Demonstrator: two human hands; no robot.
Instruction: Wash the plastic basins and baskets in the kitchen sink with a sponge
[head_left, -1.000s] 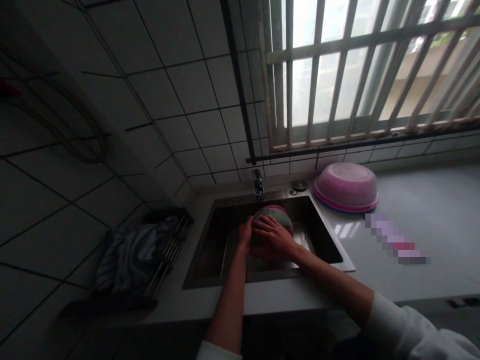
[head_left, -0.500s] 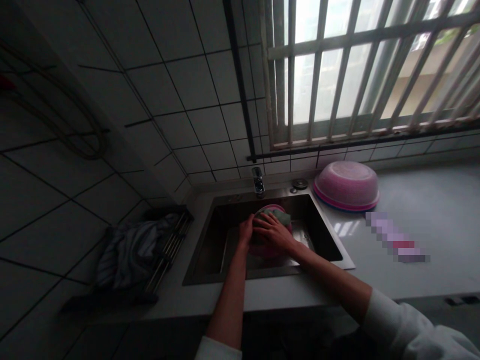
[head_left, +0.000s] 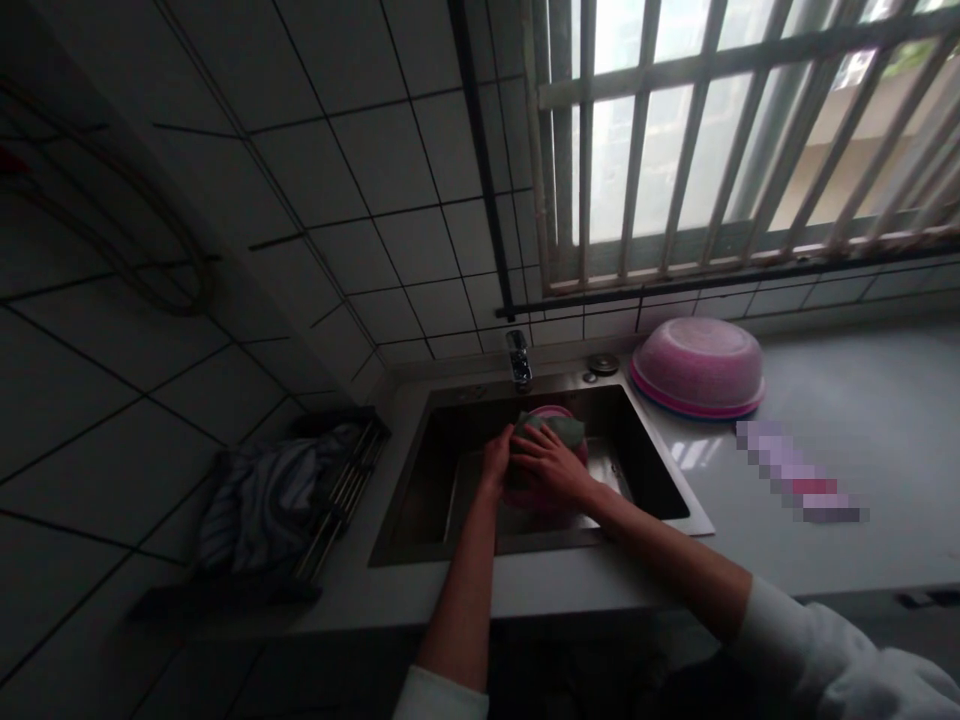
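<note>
Two hands meet inside the sink (head_left: 420, 470). The left hand (head_left: 496, 462) curls its fingers around the 9 o'clock edge of a pink bowl (head_left: 541, 500), which sits tilted below the faucet (head_left: 517, 358). The right hand (head_left: 556, 468) lays its fingers stretched over a greenish cloth (head_left: 561, 430) on the bowl; whether they clasp it cannot be told. At 2 o'clock from the sink an upturned pink basin (head_left: 699, 365) rests on the table (head_left: 862, 430). At 9 o'clock a rack (head_left: 341, 495) holds striped fabric (head_left: 259, 500).

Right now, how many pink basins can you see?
2. One pink basin is in the sink, between left hand and right hand; the upturned basin lies on the counter right of it. Another may nest beneath.
</note>
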